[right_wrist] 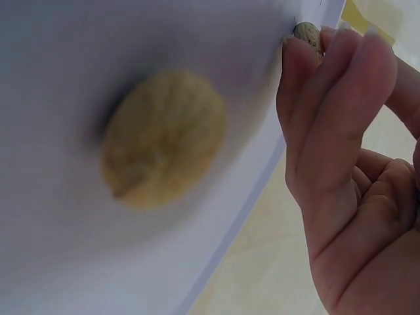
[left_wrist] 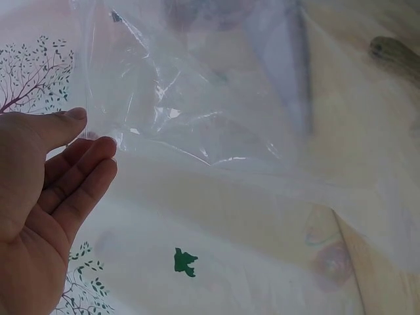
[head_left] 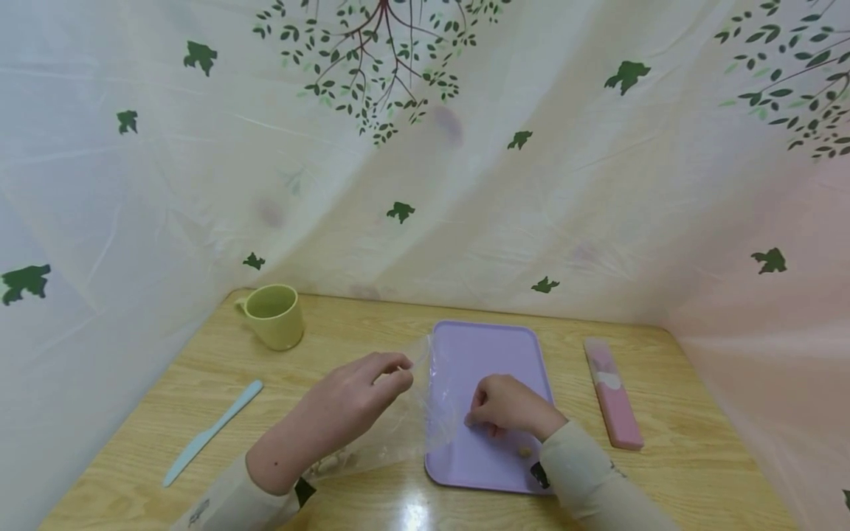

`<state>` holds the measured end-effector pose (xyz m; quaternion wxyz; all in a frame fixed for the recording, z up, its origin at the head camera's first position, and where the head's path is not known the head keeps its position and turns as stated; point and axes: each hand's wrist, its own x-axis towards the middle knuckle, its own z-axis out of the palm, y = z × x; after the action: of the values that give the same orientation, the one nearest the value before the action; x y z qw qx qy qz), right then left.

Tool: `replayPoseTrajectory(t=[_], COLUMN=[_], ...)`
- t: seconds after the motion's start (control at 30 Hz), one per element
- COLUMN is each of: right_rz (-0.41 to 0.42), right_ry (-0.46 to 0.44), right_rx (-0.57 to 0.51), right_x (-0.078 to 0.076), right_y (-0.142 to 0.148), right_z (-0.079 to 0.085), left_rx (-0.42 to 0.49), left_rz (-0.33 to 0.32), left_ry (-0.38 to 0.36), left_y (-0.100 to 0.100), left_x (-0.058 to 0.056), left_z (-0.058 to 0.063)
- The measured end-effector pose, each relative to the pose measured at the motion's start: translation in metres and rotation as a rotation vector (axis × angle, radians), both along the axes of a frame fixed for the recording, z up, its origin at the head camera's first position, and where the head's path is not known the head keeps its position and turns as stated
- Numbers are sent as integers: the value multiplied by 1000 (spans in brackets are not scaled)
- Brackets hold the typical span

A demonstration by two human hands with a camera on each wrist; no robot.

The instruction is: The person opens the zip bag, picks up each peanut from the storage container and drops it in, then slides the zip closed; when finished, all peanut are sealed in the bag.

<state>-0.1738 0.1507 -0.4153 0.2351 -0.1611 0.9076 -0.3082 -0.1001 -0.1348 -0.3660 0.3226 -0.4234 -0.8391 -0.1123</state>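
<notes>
My left hand (head_left: 365, 387) pinches the upper edge of a clear plastic bag (head_left: 398, 435) between thumb and fingers. Several pale, peanut-like pieces (head_left: 328, 464) lie low in the bag, partly hidden by the left wrist. Over the lilac tray (head_left: 488, 350), my right hand (head_left: 508, 404) has its fingertips down near the surface. In the right wrist view those fingertips pinch a small peanut in its shell (right_wrist: 307, 36), mostly covered by the fingers. Another tan peanut (right_wrist: 164, 139), blurred and close to the camera, lies on the tray beside the right wrist.
A green mug (head_left: 275, 318) stands at the back left, with a light blue plastic knife (head_left: 212, 434) in front of it. Right of the tray lies a long pink case (head_left: 614, 394). A printed curtain (head_left: 332, 243) hangs around the wooden table (head_left: 368, 332).
</notes>
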Motion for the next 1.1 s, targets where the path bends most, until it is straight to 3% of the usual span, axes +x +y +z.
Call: replayPoseTrajectory(t=[0.43, 0.7, 1.1], right_rz=[5, -81, -168], right_ry=[4, 32, 105], right_rx=[-88, -223, -339], right_x=[7, 13, 29], right_y=[3, 13, 6], right_z=[6, 32, 65], left_rx=[1, -3, -5], left_rz=[-5, -4, 8], left_ry=[-3, 1, -40], left_y=[0, 0, 0], left_x=[2, 3, 5], left_z=[-2, -1, 0])
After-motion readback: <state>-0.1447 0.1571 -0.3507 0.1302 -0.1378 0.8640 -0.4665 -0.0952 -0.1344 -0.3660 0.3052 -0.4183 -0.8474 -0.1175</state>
